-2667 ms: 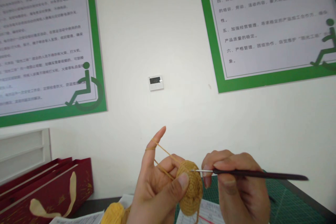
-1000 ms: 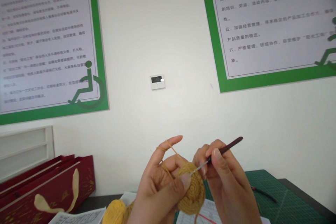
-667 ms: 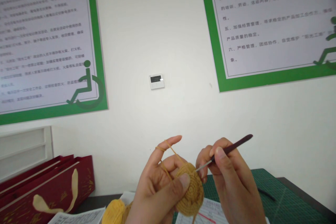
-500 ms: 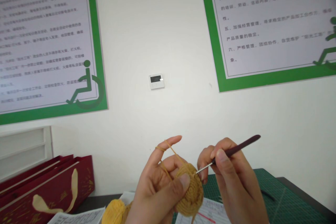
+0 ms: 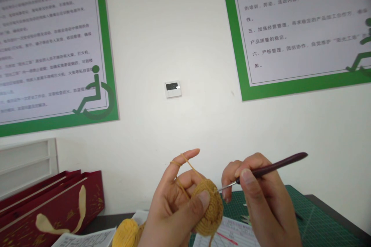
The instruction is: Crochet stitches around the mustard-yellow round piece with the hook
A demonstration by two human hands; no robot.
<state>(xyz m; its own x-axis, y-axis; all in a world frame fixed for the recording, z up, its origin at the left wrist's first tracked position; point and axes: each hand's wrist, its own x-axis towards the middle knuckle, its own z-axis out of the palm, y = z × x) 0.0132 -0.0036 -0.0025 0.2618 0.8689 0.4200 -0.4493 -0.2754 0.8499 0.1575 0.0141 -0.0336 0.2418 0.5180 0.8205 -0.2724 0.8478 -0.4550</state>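
Observation:
My left hand [image 5: 174,208] pinches a round mustard-yellow crochet piece [image 5: 210,210] between thumb and fingers. Yellow yarn [image 5: 188,164] runs from the piece up over my raised index finger. My right hand [image 5: 266,204] grips a dark-handled crochet hook [image 5: 272,166], whose metal tip touches the upper right edge of the piece. A ball of the same yellow yarn [image 5: 126,234] lies on the table below my left hand.
A green cutting mat [image 5: 315,222] covers the table at the right, with printed papers [image 5: 228,235] beneath my hands. Red gift bags [image 5: 52,204] lie at the left. Two green-framed notices [image 5: 290,31] and a small thermostat [image 5: 173,88] hang on the white wall.
The hook's handle swung up steeply, then lowered toward the right as my right hand drew back slightly from the piece. My left hand kept its hold.

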